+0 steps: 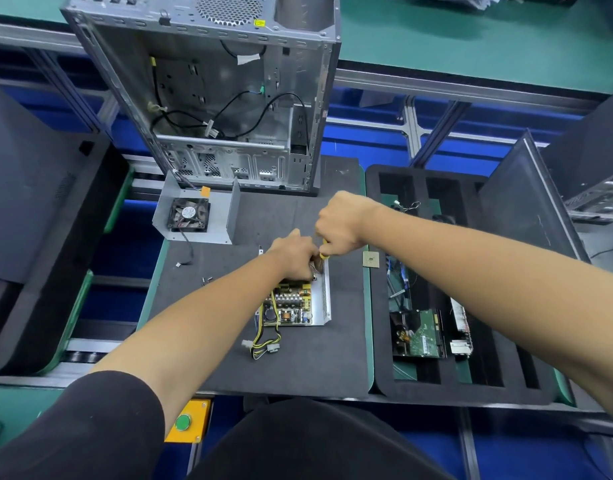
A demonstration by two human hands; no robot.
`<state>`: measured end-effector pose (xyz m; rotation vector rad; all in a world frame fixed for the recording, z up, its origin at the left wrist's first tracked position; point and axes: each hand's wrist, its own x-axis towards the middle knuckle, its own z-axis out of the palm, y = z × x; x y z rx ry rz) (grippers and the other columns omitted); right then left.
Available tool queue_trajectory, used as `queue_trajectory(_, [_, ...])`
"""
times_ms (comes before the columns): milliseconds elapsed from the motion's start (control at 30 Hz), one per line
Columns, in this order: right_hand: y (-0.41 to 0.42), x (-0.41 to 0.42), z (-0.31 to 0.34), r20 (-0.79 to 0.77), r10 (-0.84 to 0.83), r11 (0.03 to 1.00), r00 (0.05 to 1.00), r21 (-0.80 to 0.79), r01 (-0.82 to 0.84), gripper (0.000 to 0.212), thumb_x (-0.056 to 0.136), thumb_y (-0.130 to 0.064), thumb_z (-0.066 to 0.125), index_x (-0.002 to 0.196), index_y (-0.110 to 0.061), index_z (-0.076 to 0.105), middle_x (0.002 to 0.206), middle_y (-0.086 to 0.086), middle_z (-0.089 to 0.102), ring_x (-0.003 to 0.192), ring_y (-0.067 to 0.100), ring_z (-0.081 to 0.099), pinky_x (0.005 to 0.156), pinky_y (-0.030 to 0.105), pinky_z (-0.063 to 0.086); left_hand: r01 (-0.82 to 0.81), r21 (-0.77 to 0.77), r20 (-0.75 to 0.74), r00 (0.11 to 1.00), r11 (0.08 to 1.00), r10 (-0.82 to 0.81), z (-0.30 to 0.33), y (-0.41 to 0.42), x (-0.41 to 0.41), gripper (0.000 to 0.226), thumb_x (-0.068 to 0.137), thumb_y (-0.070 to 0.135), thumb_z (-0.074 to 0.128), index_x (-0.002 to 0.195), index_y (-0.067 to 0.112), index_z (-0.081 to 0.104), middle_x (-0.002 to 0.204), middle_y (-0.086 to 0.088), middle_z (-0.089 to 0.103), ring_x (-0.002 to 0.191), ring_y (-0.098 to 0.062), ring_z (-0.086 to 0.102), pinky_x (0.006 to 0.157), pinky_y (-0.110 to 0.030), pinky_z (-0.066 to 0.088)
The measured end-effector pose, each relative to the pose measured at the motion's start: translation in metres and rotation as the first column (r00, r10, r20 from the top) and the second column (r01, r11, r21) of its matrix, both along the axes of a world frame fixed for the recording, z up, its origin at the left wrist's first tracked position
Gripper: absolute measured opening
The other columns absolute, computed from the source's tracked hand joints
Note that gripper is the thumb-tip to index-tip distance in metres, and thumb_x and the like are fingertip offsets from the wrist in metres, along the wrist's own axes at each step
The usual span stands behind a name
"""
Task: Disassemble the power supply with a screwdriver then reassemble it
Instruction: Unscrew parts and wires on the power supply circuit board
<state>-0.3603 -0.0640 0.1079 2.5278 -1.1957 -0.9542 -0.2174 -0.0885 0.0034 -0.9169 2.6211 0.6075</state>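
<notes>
Power supply (298, 303) lies opened on the dark mat (298, 362) on the counter, board exposed, yellow/black wires (265, 342) trailing toward the person. Left hand (293, 259) rests curled on its far end, covering that part. Right hand (339, 223) is fisted around a yellow screwdriver (324, 251), tip down at the far right corner. Removed cover with fan (194, 216) sits far left; empty PC case (225, 95) behind. Loose screws (206, 280) left. Foam tray (377, 271) right holds a hard drive (424, 336); CPU (370, 259) on its edge.
</notes>
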Motion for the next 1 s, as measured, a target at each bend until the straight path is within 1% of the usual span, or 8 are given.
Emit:
queue_trajectory(100, [-0.013,-0.014,0.014,0.052,-0.025,0.998,0.998,-0.054,0.028,0.046,0.093,-0.051,0.035,0.059,-0.02,0.038,0.058,0.001,0.036,0.052,0.024,0.04,0.05,0.027,0.024,-0.021,0.013,0.014,1.0,1.0,0.02,0.001,0.0,0.0,0.014,0.081,0.035,0.069,0.095,0.036,0.069,0.103,0.012,0.057,0.114,-0.022,0.043,0.071,-0.034,0.037])
queue_trajectory(267, [-0.022,-0.038,0.017,0.15,-0.139,0.977,0.979,-0.143,0.161,0.045,0.092,-0.049,0.035,0.061,-0.018,0.046,0.057,0.001,0.04,0.049,0.02,0.038,0.049,0.028,0.023,-0.032,-0.023,0.059,0.998,0.999,0.033,0.0,0.005,-0.002,0.015,0.085,0.037,0.067,0.097,0.038,0.074,0.106,0.006,0.05,0.118,-0.024,0.04,0.073,-0.037,0.04])
queue_trajectory(400, [-0.016,-0.045,-0.002,0.183,-0.258,0.945,0.948,-0.154,0.287,0.047,0.094,-0.049,0.036,0.06,-0.018,0.046,0.057,0.0,0.041,0.049,0.019,0.037,0.049,0.028,0.022,0.007,-0.072,0.128,0.992,0.997,0.002,0.001,0.009,-0.008,0.02,0.083,0.045,0.067,0.1,0.037,0.074,0.111,0.003,0.049,0.121,-0.025,0.038,0.077,-0.039,0.05])
queue_trajectory(567, [-0.01,-0.048,-0.02,0.221,-0.343,0.921,0.913,-0.11,0.373,0.046,0.095,-0.048,0.035,0.06,-0.019,0.042,0.059,0.0,0.042,0.05,0.019,0.038,0.05,0.029,0.023,0.047,-0.127,0.15,0.988,0.991,-0.027,0.001,0.012,-0.013,0.015,0.082,0.048,0.071,0.088,0.036,0.068,0.111,0.003,0.048,0.119,-0.025,0.04,0.069,-0.036,0.042])
queue_trajectory(700, [-0.01,-0.051,-0.028,0.229,-0.366,0.915,0.902,-0.09,0.394,0.046,0.095,-0.049,0.034,0.062,-0.019,0.045,0.06,0.001,0.045,0.052,0.02,0.042,0.05,0.029,0.026,0.064,-0.187,0.185,0.982,0.98,-0.029,0.0,0.017,-0.021,0.025,0.084,0.045,0.073,0.103,0.028,0.07,0.119,0.0,0.052,0.121,-0.025,0.042,0.069,-0.036,0.04])
queue_trajectory(800, [-0.011,-0.052,-0.03,0.232,-0.37,0.914,0.9,-0.083,0.398,0.047,0.096,-0.049,0.034,0.063,-0.019,0.047,0.061,0.001,0.046,0.052,0.02,0.043,0.05,0.029,0.026,0.04,-0.184,0.169,0.986,0.982,-0.008,-0.001,0.018,-0.021,0.015,0.087,0.04,0.072,0.087,0.029,0.062,0.118,-0.001,0.052,0.119,-0.026,0.042,0.067,-0.036,0.038])
queue_trajectory(867, [-0.013,-0.055,-0.031,0.236,-0.379,0.91,0.895,-0.082,0.407,0.046,0.096,-0.048,0.034,0.063,-0.018,0.049,0.061,0.001,0.046,0.052,0.02,0.042,0.05,0.028,0.026,0.036,-0.167,0.177,0.984,0.985,-0.006,-0.001,0.019,-0.02,0.019,0.086,0.038,0.073,0.08,0.03,0.057,0.116,-0.001,0.052,0.117,-0.027,0.043,0.066,-0.036,0.037])
queue_trajectory(1000, [-0.014,-0.057,-0.033,0.239,-0.396,0.906,0.887,-0.057,0.42,0.047,0.095,-0.048,0.034,0.063,-0.017,0.051,0.062,0.002,0.05,0.052,0.02,0.044,0.051,0.028,0.028,0.026,-0.18,0.167,0.986,0.983,0.004,0.0,0.02,-0.02,0.013,0.083,0.038,0.075,0.083,0.03,0.064,0.113,0.0,0.05,0.115,-0.028,0.043,0.064,-0.035,0.037])
